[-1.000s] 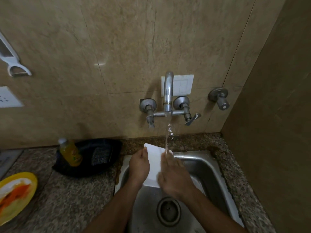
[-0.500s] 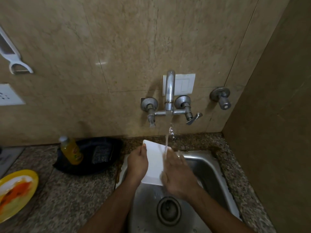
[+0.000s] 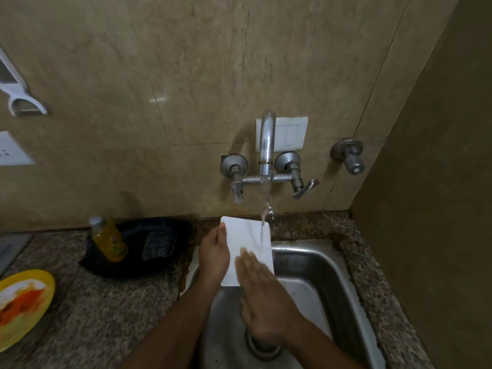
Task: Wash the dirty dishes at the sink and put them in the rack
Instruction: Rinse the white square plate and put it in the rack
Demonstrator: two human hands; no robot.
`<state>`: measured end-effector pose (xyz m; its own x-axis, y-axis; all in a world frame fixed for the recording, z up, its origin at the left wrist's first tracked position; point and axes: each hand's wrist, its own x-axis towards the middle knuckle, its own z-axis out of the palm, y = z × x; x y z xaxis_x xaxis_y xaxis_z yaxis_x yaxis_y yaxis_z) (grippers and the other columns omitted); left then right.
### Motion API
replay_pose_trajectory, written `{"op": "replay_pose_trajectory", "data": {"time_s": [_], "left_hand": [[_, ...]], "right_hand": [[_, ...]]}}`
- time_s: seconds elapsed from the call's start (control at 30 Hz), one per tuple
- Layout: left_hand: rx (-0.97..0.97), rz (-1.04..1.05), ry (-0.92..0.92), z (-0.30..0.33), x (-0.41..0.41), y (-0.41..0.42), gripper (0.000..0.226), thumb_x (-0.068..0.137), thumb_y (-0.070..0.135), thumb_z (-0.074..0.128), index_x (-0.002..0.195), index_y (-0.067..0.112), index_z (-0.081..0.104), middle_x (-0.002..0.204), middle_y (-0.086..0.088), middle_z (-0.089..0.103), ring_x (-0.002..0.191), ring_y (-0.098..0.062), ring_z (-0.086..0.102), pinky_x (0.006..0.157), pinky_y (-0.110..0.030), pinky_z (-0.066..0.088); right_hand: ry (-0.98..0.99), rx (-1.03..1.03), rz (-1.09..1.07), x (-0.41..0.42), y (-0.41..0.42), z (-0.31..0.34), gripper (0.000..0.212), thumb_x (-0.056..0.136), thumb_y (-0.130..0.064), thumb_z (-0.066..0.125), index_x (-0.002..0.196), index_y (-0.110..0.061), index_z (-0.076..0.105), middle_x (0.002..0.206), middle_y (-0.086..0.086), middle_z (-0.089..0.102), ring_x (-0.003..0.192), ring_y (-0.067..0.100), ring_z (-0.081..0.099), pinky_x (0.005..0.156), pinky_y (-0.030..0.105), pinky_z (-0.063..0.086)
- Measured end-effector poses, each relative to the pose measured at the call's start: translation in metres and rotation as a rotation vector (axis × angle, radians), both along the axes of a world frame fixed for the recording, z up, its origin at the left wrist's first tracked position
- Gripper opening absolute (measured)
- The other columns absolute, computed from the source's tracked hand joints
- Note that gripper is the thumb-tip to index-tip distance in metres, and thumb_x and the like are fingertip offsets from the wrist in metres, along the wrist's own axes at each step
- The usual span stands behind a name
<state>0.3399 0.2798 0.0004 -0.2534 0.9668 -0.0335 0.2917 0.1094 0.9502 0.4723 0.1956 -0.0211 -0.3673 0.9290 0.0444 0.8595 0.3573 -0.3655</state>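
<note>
Since the earlier frame the right hand (image 3: pixel 262 294) has slid down the white rectangular plate (image 3: pixel 247 249), fingers flat on it. Left hand (image 3: pixel 214 258) grips its 9 o'clock edge over the sink (image 3: pixel 319 265), under the tap's (image 3: pixel 267 145) stream.

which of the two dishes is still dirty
The yellow plate on the counter at far left, smeared with orange residue; the white rectangular dish looks clean under the running tap.

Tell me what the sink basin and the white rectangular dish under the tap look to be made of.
Sink basin: stainless steel by the look, brushed grey with dull reflections on its walls. White rectangular dish: smooth, opaque, with thin rounded corners; probably plastic or melamine, though glazed ceramic cannot be ruled out.
</note>
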Motion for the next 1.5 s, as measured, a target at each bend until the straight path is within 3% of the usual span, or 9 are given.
{"op": "replay_pose_trajectory", "data": {"time_s": [0.17, 0.53, 0.77, 0.87, 1.0, 1.13, 1.3, 1.4, 1.5], "left_hand": [[0.016, 0.020, -0.062, 0.007, 0.008, 0.008, 0.038, 0.104, 0.029, 0.042, 0.085, 0.007, 0.067, 0.077, 0.001, 0.067, 0.071, -0.011, 0.060, 0.066, -0.027, 0.046], [-0.083, 0.052, -0.232, -0.006, 0.021, 0.015, 0.037, 0.104, 0.031, 0.043, 0.089, 0.008, 0.067, 0.081, 0.000, 0.069, 0.070, -0.008, 0.060, 0.061, -0.022, 0.045], [-0.089, 0.047, -0.273, -0.007, 0.028, 0.027, 0.035, 0.103, 0.034, 0.043, 0.095, 0.011, 0.068, 0.084, 0.003, 0.068, 0.077, -0.012, 0.062, 0.063, -0.023, 0.045], [-0.083, 0.029, -0.258, -0.010, 0.031, 0.032, 0.034, 0.102, 0.036, 0.045, 0.094, 0.014, 0.070, 0.087, 0.004, 0.069, 0.082, -0.013, 0.063, 0.068, -0.024, 0.047], [-0.129, 0.019, -0.335, -0.007, 0.037, 0.034, 0.030, 0.102, 0.037, 0.045, 0.095, 0.018, 0.068, 0.088, 0.007, 0.068, 0.084, -0.013, 0.063, 0.071, -0.025, 0.046], [-0.162, -0.017, -0.377, -0.003, 0.047, 0.039, 0.034, 0.100, 0.039, 0.049, 0.106, 0.015, 0.071, 0.100, 0.002, 0.072, 0.092, -0.013, 0.065, 0.080, -0.028, 0.050], [-0.220, -0.052, -0.389, -0.017, 0.058, 0.044, 0.026, 0.101, 0.029, 0.049, 0.090, 0.019, 0.071, 0.092, -0.005, 0.070, 0.097, -0.027, 0.064, 0.089, -0.034, 0.050], [-0.237, -0.057, -0.374, -0.010, 0.060, 0.043, 0.021, 0.102, 0.021, 0.049, 0.098, 0.010, 0.067, 0.086, -0.005, 0.067, 0.086, -0.021, 0.067, 0.071, -0.020, 0.051], [-0.205, -0.056, -0.416, -0.002, 0.069, 0.041, 0.026, 0.103, 0.027, 0.045, 0.102, 0.009, 0.064, 0.081, -0.004, 0.063, 0.068, -0.010, 0.062, 0.058, -0.013, 0.047]], "right_hand": [[0.034, -0.016, -0.023, 0.001, -0.003, 0.003, 0.078, 0.094, -0.034, 0.034, 0.157, -0.019, -0.010, 0.161, -0.004, -0.023, 0.149, 0.009, -0.019, 0.123, 0.032, -0.004], [0.004, -0.051, 0.010, 0.030, 0.002, -0.001, 0.087, 0.089, -0.035, 0.047, 0.157, -0.026, -0.005, 0.162, -0.011, -0.016, 0.149, 0.003, -0.014, 0.124, 0.031, 0.001], [-0.020, -0.033, 0.000, 0.036, 0.004, 0.005, 0.084, 0.083, -0.043, 0.034, 0.158, -0.020, 0.003, 0.164, -0.004, -0.007, 0.151, 0.010, -0.005, 0.124, 0.034, 0.004], [-0.045, -0.027, -0.023, 0.037, 0.006, 0.000, 0.090, 0.085, -0.035, 0.047, 0.158, -0.017, -0.002, 0.161, -0.002, -0.016, 0.148, 0.009, -0.014, 0.121, 0.030, -0.008], [-0.019, -0.003, 0.003, 0.048, 0.012, -0.001, 0.088, 0.082, -0.032, 0.050, 0.158, -0.017, 0.008, 0.164, -0.001, -0.003, 0.151, 0.012, 0.001, 0.123, 0.036, 0.013], [0.023, -0.026, 0.029, 0.033, 0.011, 0.006, 0.095, 0.083, -0.032, 0.058, 0.158, -0.021, 0.001, 0.162, -0.007, -0.011, 0.149, 0.006, -0.008, 0.119, 0.024, -0.007], [-0.073, 0.027, -0.048, 0.050, 0.029, 0.006, 0.090, 0.084, -0.034, 0.048, 0.158, -0.018, -0.001, 0.165, -0.001, -0.009, 0.152, 0.014, -0.007, 0.124, 0.037, 0.007], [-0.037, -0.019, 0.092, 0.047, 0.023, 0.008, 0.086, 0.084, -0.029, 0.050, 0.158, -0.021, 0.008, 0.165, 0.000, 0.009, 0.151, 0.012, 0.009, 0.123, 0.031, 0.011], [-0.052, 0.026, 0.019, 0.057, 0.027, 0.009, 0.081, 0.089, -0.029, 0.048, 0.158, -0.020, 0.006, 0.165, -0.003, 0.000, 0.152, 0.011, -0.001, 0.124, 0.034, 0.008]]}}
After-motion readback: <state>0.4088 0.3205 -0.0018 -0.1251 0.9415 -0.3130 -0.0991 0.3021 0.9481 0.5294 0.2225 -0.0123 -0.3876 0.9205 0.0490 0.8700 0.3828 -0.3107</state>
